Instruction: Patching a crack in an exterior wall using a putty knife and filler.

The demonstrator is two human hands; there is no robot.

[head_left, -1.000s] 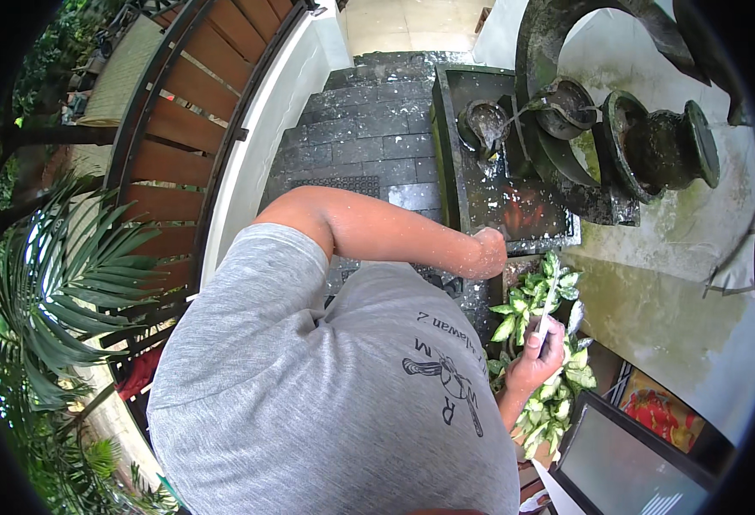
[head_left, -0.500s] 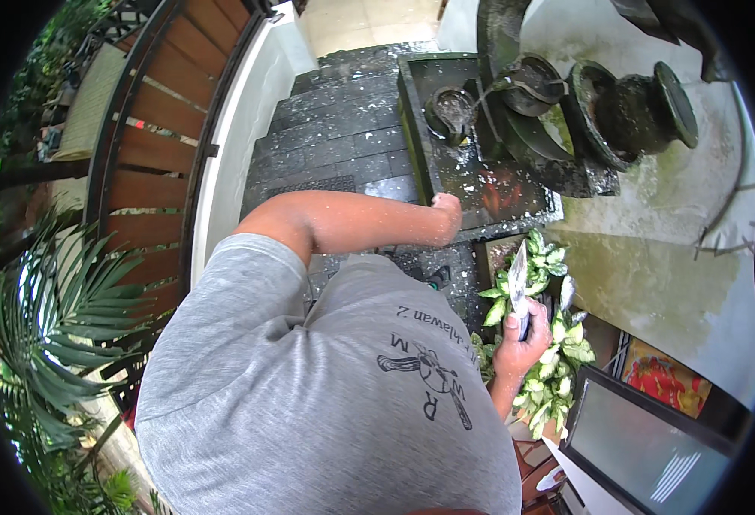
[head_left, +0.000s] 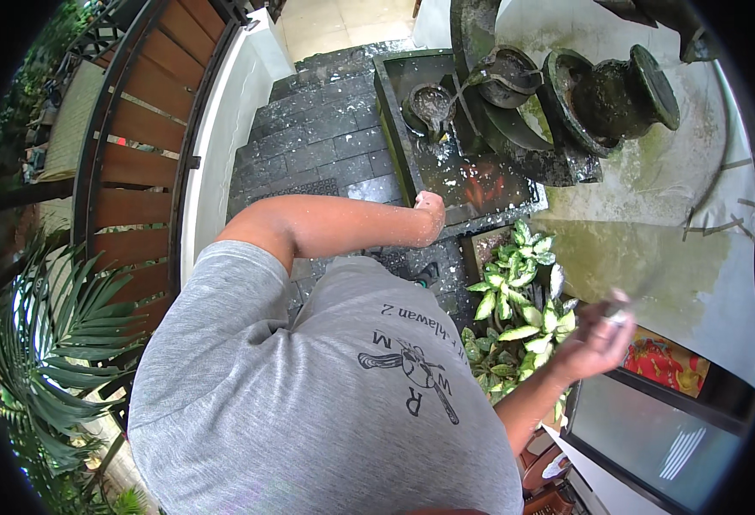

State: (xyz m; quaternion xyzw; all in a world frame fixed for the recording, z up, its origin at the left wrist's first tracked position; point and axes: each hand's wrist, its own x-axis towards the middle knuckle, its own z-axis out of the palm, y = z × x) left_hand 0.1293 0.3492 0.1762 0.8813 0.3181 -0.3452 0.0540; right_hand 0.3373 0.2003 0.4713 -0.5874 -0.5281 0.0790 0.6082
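My right hand (head_left: 596, 339) is raised at the right, over the leafy plant and in front of the stained wall (head_left: 661, 249). Its fingers are wrapped around the handle of a scraper (head_left: 618, 314). Motion smears the blade too much to make out. Bent across in front of my grey shirt, my left arm ends in a closed left hand (head_left: 429, 216) near the corner of the stone basin (head_left: 395, 129). Whatever that fist holds, if anything, is hidden. White flecks cling to the arm and hand.
A stone fountain with tilted pots (head_left: 613, 99) stands at the wall. Below it grows a potted plant with pale green leaves (head_left: 523, 300). Dark paving steps (head_left: 317, 146) strewn with white flecks lie ahead. A wooden gate (head_left: 137, 150) is at left, a dark-framed glass panel (head_left: 643, 438) at lower right.
My right hand has swung rightward with the scraper, from above the plant toward the wall. The left arm keeps its bent pose. The whole view has shifted slightly.
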